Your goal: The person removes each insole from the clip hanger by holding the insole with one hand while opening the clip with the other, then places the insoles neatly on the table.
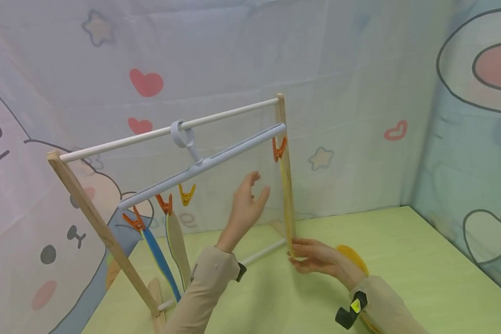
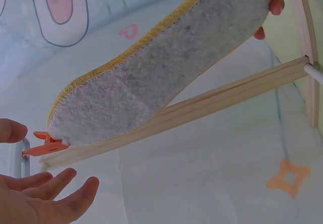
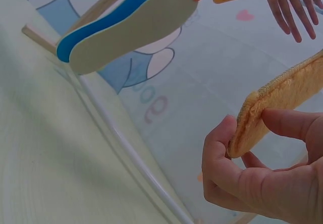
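A fuzzy insole (image 2: 136, 77), grey on one face and yellow on the other, hangs from an orange clip (image 1: 279, 149) at the right end of a pale hanger (image 1: 198, 170). My right hand (image 1: 317, 257) pinches the insole's lower end between thumb and fingers. In the head view the insole appears nearly edge-on. My left hand (image 1: 247, 204) is raised under the hanger, fingers spread and bent a little, holding nothing. The left wrist view shows its fingertips near the clip, apart from it. A blue insole (image 1: 160, 262) and a beige insole (image 1: 177, 246) hang from orange clips at the left.
The hanger hooks over the white bar (image 1: 234, 110) of a wooden rack (image 1: 104, 232) on a light green table (image 1: 401, 260). An unused yellow clip (image 1: 186, 195) hangs near the hanger's middle. An orange-yellow flat piece (image 1: 352, 257) lies partly behind my right forearm. A printed cloth (image 1: 350, 83) stands behind.
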`<move>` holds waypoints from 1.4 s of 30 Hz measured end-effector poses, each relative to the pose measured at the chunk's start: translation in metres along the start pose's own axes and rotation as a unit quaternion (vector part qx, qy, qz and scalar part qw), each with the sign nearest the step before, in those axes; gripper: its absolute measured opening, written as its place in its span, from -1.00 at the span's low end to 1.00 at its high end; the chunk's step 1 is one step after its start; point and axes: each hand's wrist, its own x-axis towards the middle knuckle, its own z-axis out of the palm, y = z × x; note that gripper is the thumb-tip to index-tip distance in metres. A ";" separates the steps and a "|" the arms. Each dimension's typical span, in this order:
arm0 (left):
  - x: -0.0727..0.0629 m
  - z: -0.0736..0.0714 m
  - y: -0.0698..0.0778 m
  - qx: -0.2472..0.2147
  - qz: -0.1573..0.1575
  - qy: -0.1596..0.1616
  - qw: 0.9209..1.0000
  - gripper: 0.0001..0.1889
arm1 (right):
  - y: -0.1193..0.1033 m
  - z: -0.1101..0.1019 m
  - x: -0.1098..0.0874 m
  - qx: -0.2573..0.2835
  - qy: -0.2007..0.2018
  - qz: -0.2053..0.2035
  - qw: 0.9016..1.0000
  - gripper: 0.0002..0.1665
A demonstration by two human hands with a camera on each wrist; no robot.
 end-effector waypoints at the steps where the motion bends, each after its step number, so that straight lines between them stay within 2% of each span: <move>1: 0.002 0.001 0.001 -0.002 0.002 0.003 1.000 -0.51 | 0.000 0.000 0.000 -0.001 -0.001 0.000 1.000 -0.80; 8: 0.015 0.006 0.009 -0.010 0.002 0.016 1.000 -0.48 | 0.001 0.000 -0.001 -0.002 -0.005 -0.002 1.000 -0.80; 16: 0.024 0.013 0.016 -0.010 -0.002 0.020 1.000 -0.45 | 0.004 0.002 -0.002 -0.008 -0.005 0.000 1.000 -0.81; 23: 0.031 0.018 0.016 0.003 -0.005 0.030 1.000 -0.44 | 0.009 0.001 -0.002 -0.010 -0.006 0.003 1.000 -0.75; 29: 0.037 0.021 0.016 0.001 -0.009 0.034 0.999 -0.44 | 0.011 -0.001 -0.003 -0.011 -0.003 0.004 1.000 -0.80; 42: 0.047 0.024 0.018 0.004 0.012 0.026 1.000 -0.45 | 0.013 0.000 -0.003 -0.002 -0.003 0.008 1.000 -0.81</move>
